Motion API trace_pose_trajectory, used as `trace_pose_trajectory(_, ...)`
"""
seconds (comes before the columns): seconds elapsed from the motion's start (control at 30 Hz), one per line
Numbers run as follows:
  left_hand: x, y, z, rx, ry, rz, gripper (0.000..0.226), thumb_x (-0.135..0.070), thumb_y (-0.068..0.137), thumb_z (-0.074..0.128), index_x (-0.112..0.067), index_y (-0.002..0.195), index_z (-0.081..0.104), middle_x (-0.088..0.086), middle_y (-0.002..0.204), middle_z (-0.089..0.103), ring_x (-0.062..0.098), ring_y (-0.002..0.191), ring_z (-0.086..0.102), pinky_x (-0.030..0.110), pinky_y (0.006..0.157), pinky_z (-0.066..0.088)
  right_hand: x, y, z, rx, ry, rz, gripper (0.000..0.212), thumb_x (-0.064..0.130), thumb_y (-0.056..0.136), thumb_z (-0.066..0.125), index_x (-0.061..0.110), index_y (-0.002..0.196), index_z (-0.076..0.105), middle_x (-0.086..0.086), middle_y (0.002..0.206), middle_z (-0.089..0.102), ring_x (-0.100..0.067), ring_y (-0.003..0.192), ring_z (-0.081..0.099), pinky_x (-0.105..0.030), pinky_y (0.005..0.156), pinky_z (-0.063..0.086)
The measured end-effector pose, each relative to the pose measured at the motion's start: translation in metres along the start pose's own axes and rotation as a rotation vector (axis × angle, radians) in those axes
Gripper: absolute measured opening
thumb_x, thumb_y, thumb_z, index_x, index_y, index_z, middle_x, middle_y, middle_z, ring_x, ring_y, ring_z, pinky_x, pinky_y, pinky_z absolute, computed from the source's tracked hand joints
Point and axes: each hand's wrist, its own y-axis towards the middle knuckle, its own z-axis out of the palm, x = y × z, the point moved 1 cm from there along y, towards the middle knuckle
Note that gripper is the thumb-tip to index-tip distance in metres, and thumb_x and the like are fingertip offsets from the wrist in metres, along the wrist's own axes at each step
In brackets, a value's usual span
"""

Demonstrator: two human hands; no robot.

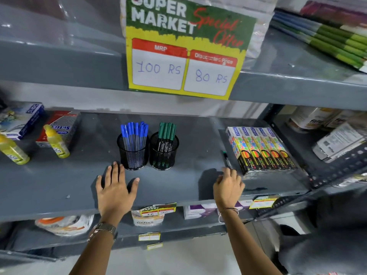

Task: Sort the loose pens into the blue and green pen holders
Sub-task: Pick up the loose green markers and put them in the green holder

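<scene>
Two mesh holders (133, 153) (164, 153) stand side by side mid-shelf (59, 181), touching, pens upright in each. Loose pen (226, 158) at 3 o'clock of them, beside boxes (262, 149). Bottles (56, 141) at 9 o'clock. Hands at 6 o'clock: left hand (115, 189), right hand (228, 187).

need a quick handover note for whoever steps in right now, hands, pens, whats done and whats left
Left hand: open, flat on the shelf beside the blue-pen holder.
Right hand: fingers closing on a loose green-capped pen lying next to the neon boxes; grip not clear.
Done: blue pens in the left holder, green pens in the green-pen holder.
Left: drop this pen in with the greens.
</scene>
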Motion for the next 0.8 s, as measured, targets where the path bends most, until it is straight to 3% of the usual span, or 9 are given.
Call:
trace_pose_trajectory(0.1,0.000,0.000,-0.001,0.004,-0.007,0.006,0.076,-0.056,0.086,0.025,0.000,0.133,0.045,0.018,0.141,0.044,0.032,0.132,0.036,0.054,0.106,0.020,0.015,-0.007,0.001,-0.002,0.029,-0.157,0.029,-0.001,0.073,0.061,0.011,0.100,0.061,-0.017,0.099,0.062,-0.037,0.085,0.054,-0.044,0.068,0.045)
trace_pose_trajectory(0.2,0.001,0.000,-0.001,0.016,-0.002,0.004,0.077,-0.057,0.086,0.022,-0.001,0.135,0.043,0.017,0.144,0.042,0.031,0.134,0.034,0.053,0.107,0.019,0.010,-0.008,0.001,-0.084,0.032,0.026,0.026,0.005,0.074,0.066,0.008,0.100,0.061,-0.020,0.104,0.061,-0.039,0.092,0.053,-0.046,0.074,0.044)
trace_pose_trajectory(0.3,0.001,0.000,-0.001,0.029,0.008,0.002,0.078,-0.058,0.087,0.020,-0.002,0.136,0.042,0.016,0.145,0.040,0.030,0.135,0.032,0.052,0.108,0.018,0.006,-0.007,0.004,-0.003,0.021,0.146,0.023,0.012,0.083,0.060,0.006,0.104,0.058,-0.022,0.107,0.059,-0.039,0.100,0.050,-0.046,0.081,0.039)
trace_pose_trajectory(0.4,0.001,0.001,0.000,0.036,0.002,-0.005,0.078,-0.059,0.087,0.019,-0.003,0.137,0.041,0.015,0.145,0.040,0.029,0.136,0.031,0.052,0.108,0.018,0.015,-0.009,0.005,0.027,0.052,0.043,0.018,0.008,0.084,0.056,0.007,0.102,0.059,-0.018,0.100,0.061,-0.038,0.092,0.053,-0.044,0.078,0.038)
trace_pose_trajectory(0.57,0.001,0.001,0.000,0.051,-0.009,-0.017,0.079,-0.059,0.086,0.017,-0.004,0.138,0.039,0.014,0.147,0.037,0.028,0.137,0.029,0.051,0.109,0.015,0.050,-0.015,-0.010,-0.101,0.265,-0.048,0.019,0.002,0.075,0.062,0.011,0.091,0.064,-0.015,0.086,0.064,-0.039,0.082,0.056,-0.041,0.066,0.042)
trace_pose_trajectory(0.8,-0.002,-0.001,-0.005,0.022,-0.033,-0.013,0.078,-0.058,0.086,0.019,-0.003,0.137,0.041,0.015,0.145,0.039,0.028,0.136,0.031,0.051,0.110,0.019,0.133,0.009,-0.072,-0.272,0.596,-0.240,0.019,0.014,0.082,0.065,0.015,0.101,0.062,-0.006,0.086,0.069,-0.027,0.078,0.064,-0.035,0.062,0.050)
